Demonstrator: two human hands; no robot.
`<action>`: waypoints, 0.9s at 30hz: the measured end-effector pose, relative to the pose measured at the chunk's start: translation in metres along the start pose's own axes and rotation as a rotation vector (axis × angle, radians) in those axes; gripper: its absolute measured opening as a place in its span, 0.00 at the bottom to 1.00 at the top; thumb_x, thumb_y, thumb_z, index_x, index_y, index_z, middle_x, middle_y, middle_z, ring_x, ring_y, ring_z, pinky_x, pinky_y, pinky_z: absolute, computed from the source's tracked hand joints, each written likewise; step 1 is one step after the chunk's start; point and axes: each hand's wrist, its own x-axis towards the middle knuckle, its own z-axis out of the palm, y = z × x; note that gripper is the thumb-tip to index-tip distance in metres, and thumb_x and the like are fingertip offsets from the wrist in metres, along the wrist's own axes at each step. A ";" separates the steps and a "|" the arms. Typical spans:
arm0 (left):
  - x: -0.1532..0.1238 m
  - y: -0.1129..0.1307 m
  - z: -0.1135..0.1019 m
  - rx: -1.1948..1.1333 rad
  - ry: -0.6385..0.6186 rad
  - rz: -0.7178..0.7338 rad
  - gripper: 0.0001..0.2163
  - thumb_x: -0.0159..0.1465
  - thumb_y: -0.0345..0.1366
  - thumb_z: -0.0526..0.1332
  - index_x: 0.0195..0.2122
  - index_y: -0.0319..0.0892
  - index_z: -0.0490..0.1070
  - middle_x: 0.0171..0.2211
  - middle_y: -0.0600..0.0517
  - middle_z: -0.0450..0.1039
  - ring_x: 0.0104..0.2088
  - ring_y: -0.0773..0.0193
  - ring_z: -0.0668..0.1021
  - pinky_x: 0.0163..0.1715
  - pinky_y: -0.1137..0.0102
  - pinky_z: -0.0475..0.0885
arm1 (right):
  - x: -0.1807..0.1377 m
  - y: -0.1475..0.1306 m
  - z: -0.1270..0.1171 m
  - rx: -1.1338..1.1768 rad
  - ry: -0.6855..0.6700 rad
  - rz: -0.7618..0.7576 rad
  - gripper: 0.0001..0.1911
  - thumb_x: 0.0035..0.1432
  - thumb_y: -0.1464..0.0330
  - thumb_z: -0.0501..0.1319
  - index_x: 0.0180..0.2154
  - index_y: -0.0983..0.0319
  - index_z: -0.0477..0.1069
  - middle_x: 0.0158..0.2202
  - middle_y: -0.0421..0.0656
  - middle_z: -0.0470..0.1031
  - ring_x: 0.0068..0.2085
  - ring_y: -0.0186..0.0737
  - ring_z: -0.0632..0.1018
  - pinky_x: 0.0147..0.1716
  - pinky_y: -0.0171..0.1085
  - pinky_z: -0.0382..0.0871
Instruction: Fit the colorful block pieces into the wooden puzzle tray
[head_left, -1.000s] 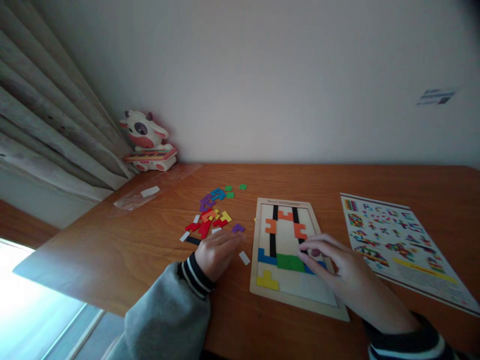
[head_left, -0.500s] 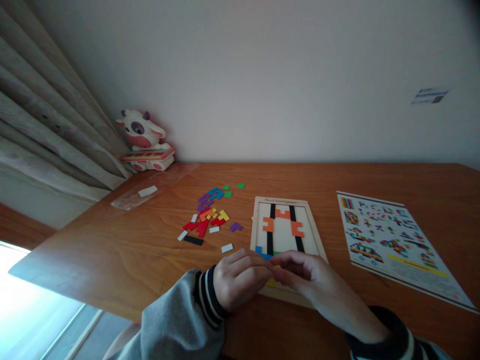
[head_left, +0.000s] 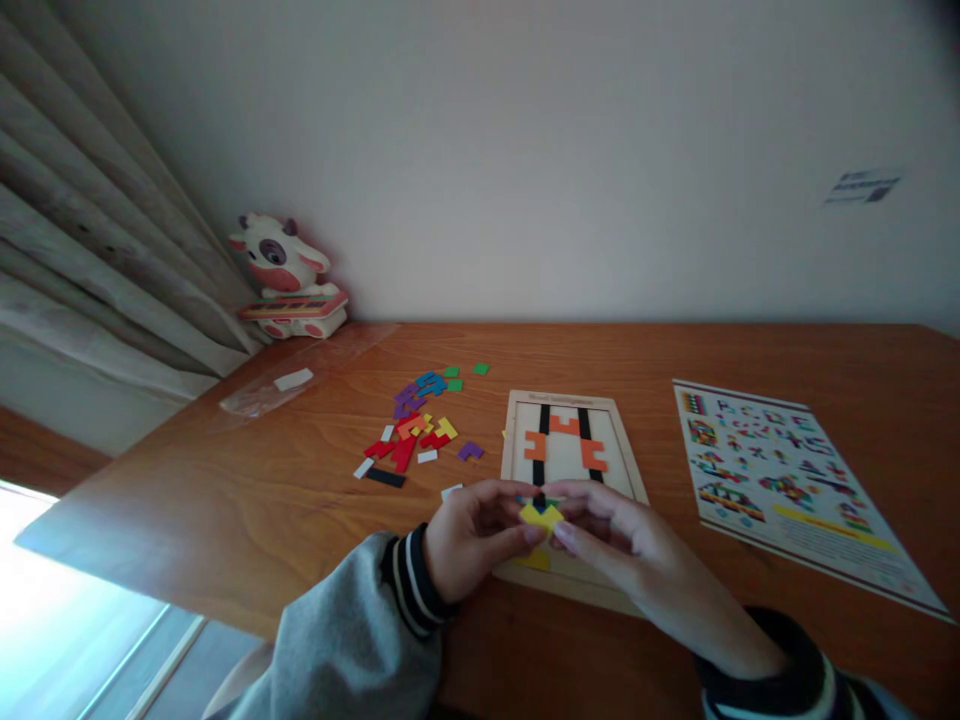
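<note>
Head view: yellow piece (head_left: 541, 517) in a narrow pinch between left hand (head_left: 476, 530) and right hand (head_left: 630, 530), fingers bent on both, thumbs at its near side, just above lower part of wooden board (head_left: 562, 399). Cannot tell from which hand comes the firmer grip. Only partly filled, by judgement: already inside the frame, three orange pieces (head_left: 565, 427), black strips (head_left: 544, 418) along two lines, and second yellow piece (head_left: 534, 562) near lower left corner, partly covered. Rest of lower part too hidden to tell. Remaining outside: on bench (head_left: 300, 500), left of the board, red pieces (head_left: 405, 455), purple pieces (head_left: 471, 451), blue pieces (head_left: 436, 388), green pieces (head_left: 454, 385), loose yellow pieces (head_left: 447, 429), white pieces (head_left: 427, 456) and one black bar (head_left: 385, 479). Seemingly much left to place. At right, well apart from the hands, printed sheet (head_left: 795, 480) with coloured figures, lying flat.
</note>
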 end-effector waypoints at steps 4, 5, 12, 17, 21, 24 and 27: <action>0.001 -0.001 0.001 -0.034 0.124 0.012 0.19 0.54 0.46 0.71 0.36 0.36 0.74 0.30 0.49 0.76 0.30 0.66 0.77 0.34 0.71 0.72 | 0.002 0.008 0.008 0.018 0.000 0.020 0.19 0.58 0.55 0.63 0.46 0.59 0.69 0.40 0.43 0.77 0.43 0.40 0.78 0.44 0.39 0.72; 0.001 -0.001 0.002 0.000 0.147 0.042 0.18 0.54 0.47 0.71 0.34 0.36 0.75 0.30 0.49 0.76 0.30 0.66 0.77 0.35 0.71 0.72 | 0.003 0.010 0.011 0.013 -0.003 0.022 0.18 0.58 0.55 0.63 0.44 0.59 0.69 0.40 0.43 0.77 0.42 0.40 0.78 0.43 0.38 0.72; -0.001 0.007 0.007 0.157 0.144 0.186 0.16 0.60 0.46 0.66 0.28 0.35 0.74 0.29 0.50 0.70 0.27 0.71 0.70 0.27 0.75 0.67 | 0.006 0.009 0.019 0.042 0.079 -0.021 0.16 0.59 0.53 0.60 0.36 0.60 0.72 0.32 0.41 0.75 0.35 0.37 0.77 0.37 0.35 0.71; -0.002 0.001 0.007 0.231 0.154 0.174 0.17 0.59 0.47 0.67 0.39 0.36 0.74 0.33 0.49 0.71 0.32 0.67 0.73 0.31 0.73 0.70 | 0.003 0.002 0.007 0.051 0.097 -0.005 0.18 0.60 0.53 0.60 0.38 0.61 0.72 0.34 0.42 0.76 0.37 0.37 0.78 0.40 0.36 0.73; -0.004 0.002 0.004 0.388 0.201 0.279 0.19 0.64 0.43 0.62 0.53 0.40 0.68 0.41 0.45 0.74 0.34 0.66 0.75 0.32 0.72 0.73 | -0.001 0.006 -0.010 -0.055 -0.012 0.136 0.20 0.58 0.50 0.60 0.35 0.62 0.72 0.31 0.43 0.77 0.33 0.37 0.79 0.33 0.35 0.73; -0.005 0.005 -0.001 0.754 0.169 0.504 0.11 0.66 0.35 0.59 0.48 0.41 0.73 0.44 0.45 0.76 0.40 0.62 0.77 0.41 0.67 0.74 | -0.003 0.013 -0.018 -0.114 -0.022 0.208 0.22 0.55 0.48 0.61 0.33 0.62 0.71 0.30 0.42 0.76 0.29 0.36 0.78 0.29 0.35 0.72; -0.004 0.003 -0.005 1.014 0.080 0.673 0.10 0.66 0.32 0.58 0.46 0.43 0.75 0.46 0.46 0.77 0.44 0.59 0.77 0.47 0.63 0.72 | -0.002 0.016 -0.016 -0.161 -0.014 0.224 0.20 0.56 0.50 0.59 0.32 0.61 0.70 0.27 0.41 0.75 0.26 0.35 0.77 0.27 0.35 0.72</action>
